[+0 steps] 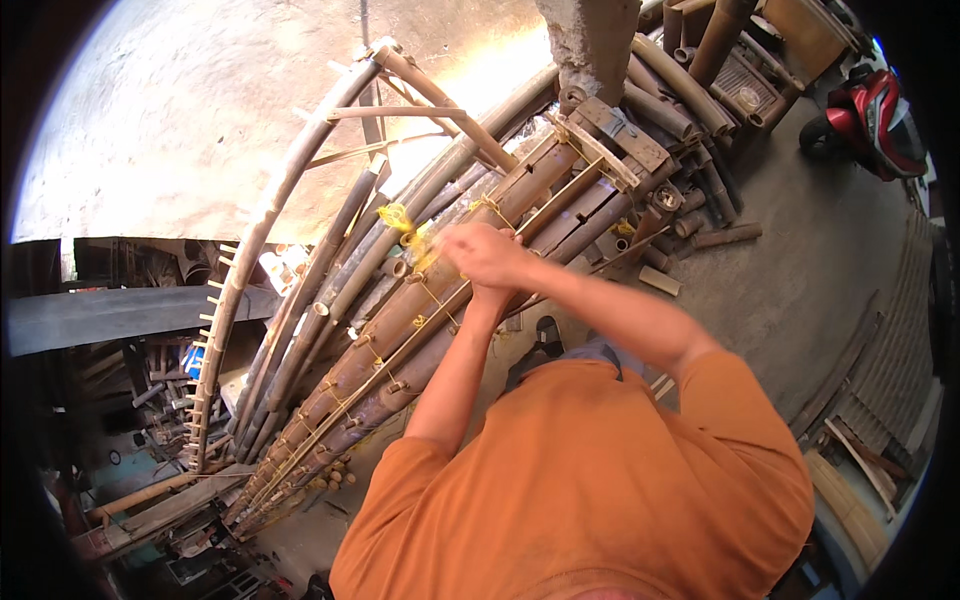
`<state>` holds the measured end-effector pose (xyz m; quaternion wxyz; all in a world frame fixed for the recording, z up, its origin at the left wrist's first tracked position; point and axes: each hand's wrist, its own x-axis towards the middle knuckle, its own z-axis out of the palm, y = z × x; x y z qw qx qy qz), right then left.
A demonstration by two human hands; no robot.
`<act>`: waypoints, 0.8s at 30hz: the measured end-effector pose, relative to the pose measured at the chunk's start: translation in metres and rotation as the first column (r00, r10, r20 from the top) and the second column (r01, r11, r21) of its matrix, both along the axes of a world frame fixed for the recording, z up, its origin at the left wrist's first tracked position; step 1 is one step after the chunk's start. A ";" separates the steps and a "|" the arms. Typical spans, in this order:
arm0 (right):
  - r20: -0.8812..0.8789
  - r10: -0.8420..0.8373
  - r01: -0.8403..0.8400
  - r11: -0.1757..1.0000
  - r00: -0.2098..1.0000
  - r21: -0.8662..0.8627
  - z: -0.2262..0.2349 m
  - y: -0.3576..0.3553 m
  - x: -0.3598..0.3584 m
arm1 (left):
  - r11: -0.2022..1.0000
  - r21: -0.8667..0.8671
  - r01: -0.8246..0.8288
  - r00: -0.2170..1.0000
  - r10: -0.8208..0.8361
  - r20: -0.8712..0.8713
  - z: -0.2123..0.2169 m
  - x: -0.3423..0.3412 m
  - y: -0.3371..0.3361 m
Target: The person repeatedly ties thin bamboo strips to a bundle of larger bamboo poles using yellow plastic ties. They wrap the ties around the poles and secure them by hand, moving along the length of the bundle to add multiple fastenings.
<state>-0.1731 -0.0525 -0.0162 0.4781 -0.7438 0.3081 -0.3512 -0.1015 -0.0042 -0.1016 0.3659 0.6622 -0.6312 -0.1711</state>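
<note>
Basically, two long, thick brown bamboo tubes (400,315) lie side by side, running from the wooden blocks (622,140) at their upper right end down to the lower left. Past their far edge stands one curved pole (262,225) bearing a row of small pegs, too many to count surely. One red motorcycle (880,125) is near the floor's upper right corner. One slim slat (385,369) runs between the tubes. Both forearms converge above them, the right hand (483,255) overlapping the left hand (495,293); I cannot tell whether they grip anything. One yellow string tuft (396,216) sits just beyond.
</note>
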 end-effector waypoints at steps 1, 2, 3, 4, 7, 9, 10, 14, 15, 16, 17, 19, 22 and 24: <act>-0.407 0.178 -0.271 0.945 0.896 -0.184 -0.001 -0.029 0.002 | 0.998 -0.043 0.040 0.998 -0.038 0.046 0.009 -0.001 -0.003; -0.572 -0.060 -0.166 0.927 0.818 -0.335 0.004 -0.047 0.002 | 0.994 -0.083 0.071 0.993 -0.063 0.095 0.020 0.000 -0.003; -0.668 -0.320 -0.087 0.861 0.672 -0.501 0.009 -0.067 -0.002 | 0.991 0.130 0.017 0.989 -0.036 0.146 0.032 -0.004 -0.004; -0.727 -0.196 -0.150 0.912 0.658 -0.382 0.001 -0.086 -0.005 | 0.989 0.145 0.025 0.993 -0.042 0.113 0.040 -0.008 -0.008; -0.364 0.308 -0.280 0.951 0.879 0.129 -0.042 -0.123 -0.007 | 0.982 0.176 0.068 0.996 -0.077 0.045 0.047 -0.013 -0.011; -0.169 0.428 -0.390 0.895 0.888 0.216 0.000 -0.102 -0.011 | 0.969 0.246 0.005 0.994 -0.032 0.106 0.052 -0.010 -0.010; -0.156 0.514 -0.508 0.858 0.843 0.077 0.031 -0.080 -0.023 | 0.957 0.290 -0.023 0.991 -0.016 0.132 0.052 -0.007 -0.007; -0.485 0.352 -0.499 0.840 0.800 -0.214 -0.051 0.029 -0.119 | 0.972 0.237 -0.010 1.000 0.003 0.030 0.048 -0.011 -0.008; -0.307 0.315 -0.410 0.853 0.898 -0.324 -0.079 0.039 -0.123 | 0.979 0.204 -0.005 1.000 0.010 -0.025 0.044 -0.009 -0.007; -0.299 0.313 -0.391 0.884 0.902 -0.256 -0.076 0.042 -0.121 | 0.986 0.167 -0.008 0.997 0.022 -0.080 0.041 -0.007 -0.010; -0.283 0.304 -0.363 0.913 0.910 -0.185 -0.071 0.044 -0.115 | 0.983 0.184 -0.019 0.935 0.083 -0.345 0.053 -0.008 -0.023; -0.238 0.297 -0.326 0.941 0.925 -0.093 -0.062 0.043 -0.117 | 0.988 0.152 -0.016 0.812 0.102 -0.575 0.076 0.007 -0.064; -0.307 0.267 -0.346 0.907 0.913 -0.239 -0.061 0.051 -0.124 | 0.993 0.080 -0.082 0.745 0.114 -0.657 0.062 0.045 -0.144; -0.322 0.407 -0.466 0.875 0.855 -0.130 -0.039 0.050 -0.125 | 0.965 0.167 -0.200 0.937 0.138 0.321 -0.037 0.088 -0.149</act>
